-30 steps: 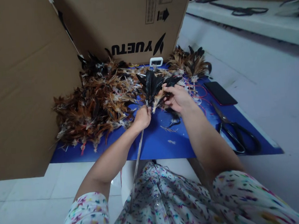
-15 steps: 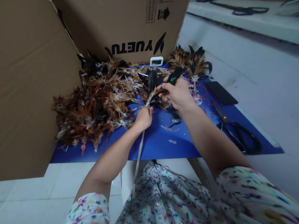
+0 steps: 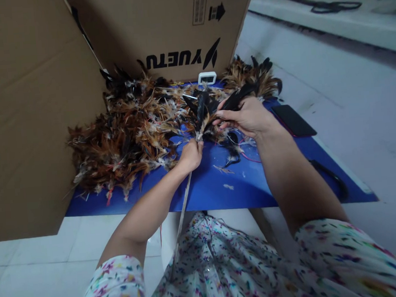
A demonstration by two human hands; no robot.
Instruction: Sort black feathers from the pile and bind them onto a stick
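My left hand point(image 3: 191, 155) is closed around the pale base of a bunch of black feathers point(image 3: 201, 107), which fans upward. A thin light-coloured stick point(image 3: 184, 197) runs from beneath that fist down toward my lap. My right hand point(image 3: 246, 117), fingers pointing left, pinches long black feathers point(image 3: 240, 95) on the right of the bunch; its palm and fingers partly cover them. Some tan fluff point(image 3: 201, 129) shows at the bunch's base, between the hands. A large heap of brown feathers point(image 3: 121, 136) lies left of my hands on a blue board point(image 3: 229, 196).
Cardboard panels point(image 3: 174, 26) stand behind and at left. Another feather bundle point(image 3: 243, 78) and a small white-framed display point(image 3: 207, 77) lie at the back. At right are a black phone point(image 3: 293, 120) and scissors, only their handle point(image 3: 330, 177) visible. More scissors point(image 3: 331, 6) rest on a ledge.
My right hand has moved right, drawing black feathers outward to the right of the bunch. My right forearm now covers most of the scissors. My left hand stays nearly still.
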